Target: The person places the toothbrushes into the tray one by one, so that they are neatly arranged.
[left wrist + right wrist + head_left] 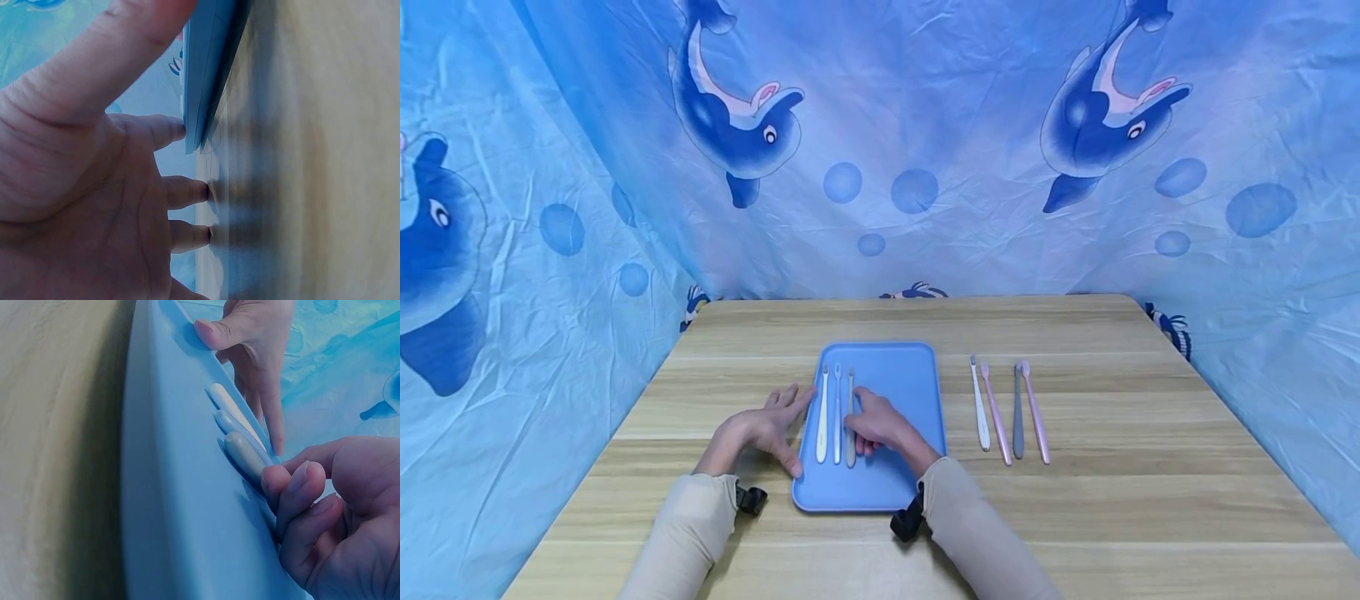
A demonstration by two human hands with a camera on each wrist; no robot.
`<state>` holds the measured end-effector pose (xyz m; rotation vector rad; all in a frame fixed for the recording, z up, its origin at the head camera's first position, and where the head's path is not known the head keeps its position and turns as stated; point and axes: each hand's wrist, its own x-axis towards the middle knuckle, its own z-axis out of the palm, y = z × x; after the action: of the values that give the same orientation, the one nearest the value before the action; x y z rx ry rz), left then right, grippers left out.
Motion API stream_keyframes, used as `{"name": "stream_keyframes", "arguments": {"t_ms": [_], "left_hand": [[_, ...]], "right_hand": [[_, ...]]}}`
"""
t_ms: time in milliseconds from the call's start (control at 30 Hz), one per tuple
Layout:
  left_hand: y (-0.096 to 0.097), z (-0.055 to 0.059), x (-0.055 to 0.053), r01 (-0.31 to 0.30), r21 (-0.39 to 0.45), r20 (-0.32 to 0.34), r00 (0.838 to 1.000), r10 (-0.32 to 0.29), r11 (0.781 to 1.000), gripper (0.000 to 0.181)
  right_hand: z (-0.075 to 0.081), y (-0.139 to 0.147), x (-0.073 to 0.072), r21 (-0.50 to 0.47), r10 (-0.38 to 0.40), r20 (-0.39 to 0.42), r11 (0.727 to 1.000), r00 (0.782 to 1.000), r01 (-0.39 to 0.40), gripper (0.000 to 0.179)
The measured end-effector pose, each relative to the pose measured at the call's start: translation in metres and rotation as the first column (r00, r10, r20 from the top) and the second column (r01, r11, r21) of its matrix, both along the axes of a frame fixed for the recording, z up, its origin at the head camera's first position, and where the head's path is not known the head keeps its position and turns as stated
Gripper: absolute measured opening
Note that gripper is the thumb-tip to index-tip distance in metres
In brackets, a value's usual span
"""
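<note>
Left hand (766, 427): fingers spread apart, touching the blue tray's (897, 365) left rim
Right hand (882, 422): thumb and finger appear clamped on the grey toothbrush (851, 452)
Grey toothbrush: on the tray, third from left
Knock risk: a sideways twist could push it into the light-blue toothbrush (837, 433)
Slip risk: loose pinch on the slim handle

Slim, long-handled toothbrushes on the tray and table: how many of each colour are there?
Pink, slim, long-handled toothbrushes: 2
Dark grey toothbrush: 1
Pale toothbrushes, whitish to light grey or bluish: 4
Total: 7
</note>
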<state>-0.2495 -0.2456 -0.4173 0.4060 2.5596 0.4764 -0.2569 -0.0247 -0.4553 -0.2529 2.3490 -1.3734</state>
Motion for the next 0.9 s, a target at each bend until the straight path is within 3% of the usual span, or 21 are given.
{"name": "stream_keyframes", "arguments": {"t_ms": [600, 900], "left_hand": [[-0.001, -0.002, 0.0, -0.005, -0.016, -0.006, 1.0, 0.005, 1.0, 0.145], [0.001, -0.003, 0.0, -0.006, 0.018, -0.007, 1.0, 0.006, 1.0, 0.147]], "right_hand": [[0.025, 0.013, 0.007, -0.049, 0.017, -0.055, 0.999, 0.998, -0.019, 0.074], [0.035, 0.027, 0.011, -0.047, 0.02, -0.084, 0.999, 0.996, -0.024, 0.071]]}}
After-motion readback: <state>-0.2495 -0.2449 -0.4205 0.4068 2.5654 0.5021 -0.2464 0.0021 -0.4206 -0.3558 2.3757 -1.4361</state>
